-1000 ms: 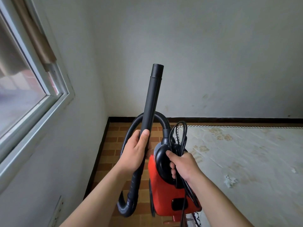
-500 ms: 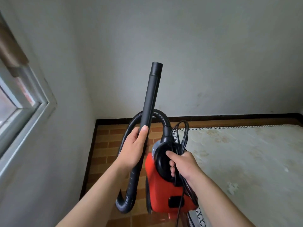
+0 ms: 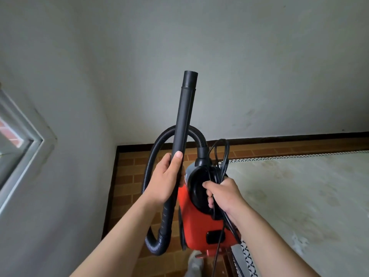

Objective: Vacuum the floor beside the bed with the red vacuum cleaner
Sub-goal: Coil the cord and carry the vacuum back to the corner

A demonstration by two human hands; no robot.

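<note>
Red vacuum [image 3: 199, 226] is hanging in the air, above the floor [image 3: 129, 176] and just beside the bed [image 3: 299, 196], and both grips are carrying it. The right grip [image 3: 225, 194] is curling its fingers round the black handle [image 3: 197, 188] on top of the body, and it is pressing the bundled cord [image 3: 221, 154] against the handle at the same time. The left grip [image 3: 165, 180] is wrapping round the lower part of the rigid tube [image 3: 183, 116], with the thumb lying along it. The tube is pointing up toward the wall [image 3: 239, 76], not down. The hose [image 3: 157, 244] is looping from the body, behind the tube, and down under the left wrist. As I judge it, the task is only beginning: the machine is hanging over the right place, but no cleaning is happening. The cord is not unwound, the body is not standing on the floor, and the tube mouth is not facing the floor. No floor nozzle is showing on the tube.
</note>
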